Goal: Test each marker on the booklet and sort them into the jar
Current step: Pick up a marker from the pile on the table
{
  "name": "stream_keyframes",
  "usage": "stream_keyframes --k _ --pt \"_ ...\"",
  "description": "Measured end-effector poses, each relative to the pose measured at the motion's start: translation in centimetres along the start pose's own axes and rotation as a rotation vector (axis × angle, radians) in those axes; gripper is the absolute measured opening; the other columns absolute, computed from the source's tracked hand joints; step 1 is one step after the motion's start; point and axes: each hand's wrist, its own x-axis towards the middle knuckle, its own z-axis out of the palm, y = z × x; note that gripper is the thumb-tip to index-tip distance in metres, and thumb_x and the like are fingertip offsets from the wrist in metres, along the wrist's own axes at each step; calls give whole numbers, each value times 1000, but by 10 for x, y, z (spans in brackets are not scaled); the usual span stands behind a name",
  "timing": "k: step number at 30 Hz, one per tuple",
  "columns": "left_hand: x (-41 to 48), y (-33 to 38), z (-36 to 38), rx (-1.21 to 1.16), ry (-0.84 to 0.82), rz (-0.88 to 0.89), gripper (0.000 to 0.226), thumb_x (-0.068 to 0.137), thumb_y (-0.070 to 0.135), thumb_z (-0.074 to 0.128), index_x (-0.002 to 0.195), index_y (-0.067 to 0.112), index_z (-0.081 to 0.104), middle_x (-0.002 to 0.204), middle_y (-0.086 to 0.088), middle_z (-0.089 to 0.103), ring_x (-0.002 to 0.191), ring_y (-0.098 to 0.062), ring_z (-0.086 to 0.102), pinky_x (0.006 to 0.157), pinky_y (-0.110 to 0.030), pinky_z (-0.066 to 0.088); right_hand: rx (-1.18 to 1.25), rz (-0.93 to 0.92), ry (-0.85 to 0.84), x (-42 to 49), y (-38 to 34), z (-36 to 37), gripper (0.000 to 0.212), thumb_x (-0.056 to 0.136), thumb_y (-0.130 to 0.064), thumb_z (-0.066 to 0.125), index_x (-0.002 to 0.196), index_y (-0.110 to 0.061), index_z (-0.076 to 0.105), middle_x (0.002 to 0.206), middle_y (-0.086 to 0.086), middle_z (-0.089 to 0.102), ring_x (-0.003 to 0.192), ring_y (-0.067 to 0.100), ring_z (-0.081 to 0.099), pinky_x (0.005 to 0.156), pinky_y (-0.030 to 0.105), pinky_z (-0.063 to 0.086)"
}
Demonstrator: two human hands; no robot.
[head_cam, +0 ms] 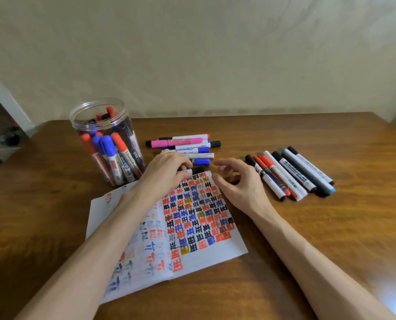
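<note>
Marker (197, 170) gripped at booklet's (229, 249) far edge.

both bare arms reach in from the bottom, the left arm (95, 245) from 7 o'clock and the right arm (307, 257) from 5 o'clock. the left hand (163, 175) lies palm down, fingers curled round a marker (195, 170) whose black cap pokes out toward 3 o'clock. the right hand (237, 181) is just beside it, fingers loosely bent, holding nothing.
</note>
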Motion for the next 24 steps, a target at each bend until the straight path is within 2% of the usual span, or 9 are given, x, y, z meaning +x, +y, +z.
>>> stream_keyframes --k 2,5,8,12,15,17,19,22,24 --pt "2 0 1 15 3 4 23 95 32 72 117 24 72 110 9 67 106 -10 54 87 -25 38 -3 7 -3 0 -1 0 34 98 -29 72 131 -25 70 115 -8 68 99 -3 64 75 1 50" --pt "-2 5 -4 -67 117 25 21 98 26 67 119 19 66 114 8 62 103 -7 57 91 -23 47 7 14 -1 0 -3 0 32 97 -32 72 129 -25 71 110 -8 68 93 -1 65 72 5 52" --pt "-14 17 -23 -227 321 61 22 98 19 68 118 12 63 110 9 58 90 -2 58 75 -10 47 17 22 -6 -3 -7 -1 27 96 -42 72 120 -29 73 97 -9 66 82 6 65 65 15 54" --pt "-32 29 -40 -524 449 -12 24 94 15 73 115 14 61 103 9 67 92 2 67 76 -8 52 88 21 -17 -7 -15 0 28 95 -51 69 110 -28 76 84 -10 69 79 10 65 66 24 54" --pt "-41 34 -42 -838 418 -96 27 91 4 74 113 10 59 103 -5 69 94 -12 75 85 -23 60 116 32 -107 -9 -23 0 37 95 -57 65 109 -25 78 85 -9 75 80 6 70 68 22 58" --pt "-46 34 -40 -970 361 -100 30 92 1 74 117 8 59 107 -12 70 96 -20 76 87 -29 61 177 58 -189 -12 -28 1 41 96 -57 63 110 -22 78 82 -10 76 76 1 71 65 17 54" --pt "-50 33 -35 -972 302 -106 26 91 6 76 114 9 65 107 -9 73 97 -18 76 86 -31 62 304 114 -231 -15 -31 2 36 98 -56 62 107 -24 76 79 -8 75 67 -2 67 63 13 49" --pt "-56 28 -24 -859 239 -154 25 86 18 81 109 14 73 99 2 78 88 -13 77 79 -30 63 525 209 -202 -20 -35 1 40 100 -53 60 99 -16 77 77 -4 73 64 5 61 64 17 50" --pt "-58 27 -18 -736 196 -138 29 83 30 81 109 18 76 97 10 78 87 -5 75 79 -24 62 555 238 -165 -20 -35 1 45 97 -53 62 89 -12 77 76 -2 74 67 11 64 69 23 53"
